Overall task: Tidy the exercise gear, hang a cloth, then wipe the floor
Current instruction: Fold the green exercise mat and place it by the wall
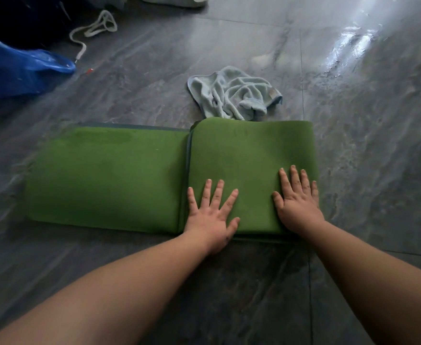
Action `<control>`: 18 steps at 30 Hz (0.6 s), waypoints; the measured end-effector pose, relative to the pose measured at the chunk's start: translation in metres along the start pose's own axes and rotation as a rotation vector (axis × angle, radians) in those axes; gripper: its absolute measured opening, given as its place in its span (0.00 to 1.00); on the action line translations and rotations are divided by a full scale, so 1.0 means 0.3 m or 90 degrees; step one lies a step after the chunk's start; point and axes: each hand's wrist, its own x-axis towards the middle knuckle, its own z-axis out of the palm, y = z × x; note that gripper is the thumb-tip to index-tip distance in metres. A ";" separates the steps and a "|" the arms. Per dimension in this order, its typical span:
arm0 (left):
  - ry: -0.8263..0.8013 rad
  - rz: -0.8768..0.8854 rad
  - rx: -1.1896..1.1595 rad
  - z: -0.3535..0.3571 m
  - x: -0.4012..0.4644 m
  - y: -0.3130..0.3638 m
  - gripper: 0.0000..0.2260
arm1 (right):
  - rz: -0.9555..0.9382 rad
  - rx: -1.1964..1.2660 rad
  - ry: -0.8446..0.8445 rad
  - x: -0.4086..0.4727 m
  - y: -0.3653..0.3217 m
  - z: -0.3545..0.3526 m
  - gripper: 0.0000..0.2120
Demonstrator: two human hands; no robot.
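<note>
Floor (354, 158) of glossy dark grey marbled tile carries every item in view. The thick green foam exercise mat (109, 175) lies flat on it, folded into stacked layers; the mat's right-hand portion is doubled over on top and forms a raised block with a rounded fold along its right edge.

Left hand (210, 215): palm down, fingers spread apart, pressed flat on the near left corner of the raised block, the heel of the hand overlapping the mat's near edge. Nothing is grasped.

Right hand (298, 202): palm down, fingers extended and nearly side by side, pressed flat on the near right part of the same block, close to the rounded fold. Nothing is grasped.

A crumpled pale blue terry cloth (234, 93) lies on the floor just beyond the mat's far edge, touching or almost touching the raised block.

A blue plastic bag (17, 68) lies well beyond the mat's far left corner; its contents cannot be determined. An off-white looped cord (93, 28) lies farther beyond the mat, near the bag. Bright reflections mark the floor beyond the mat's right side.
</note>
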 end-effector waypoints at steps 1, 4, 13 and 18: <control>-0.011 0.006 -0.027 -0.008 0.001 -0.005 0.31 | 0.003 -0.006 -0.023 0.002 -0.003 -0.016 0.32; -0.021 0.029 -0.131 -0.051 -0.007 -0.039 0.29 | 0.024 -0.042 -0.045 -0.008 -0.053 -0.068 0.32; 0.147 0.081 0.050 0.037 -0.268 -0.343 0.33 | -0.429 -0.034 0.127 -0.315 -0.486 0.019 0.34; 0.048 -0.048 0.045 0.055 -0.333 -0.466 0.37 | -0.342 -0.140 0.051 -0.320 -0.585 0.129 0.43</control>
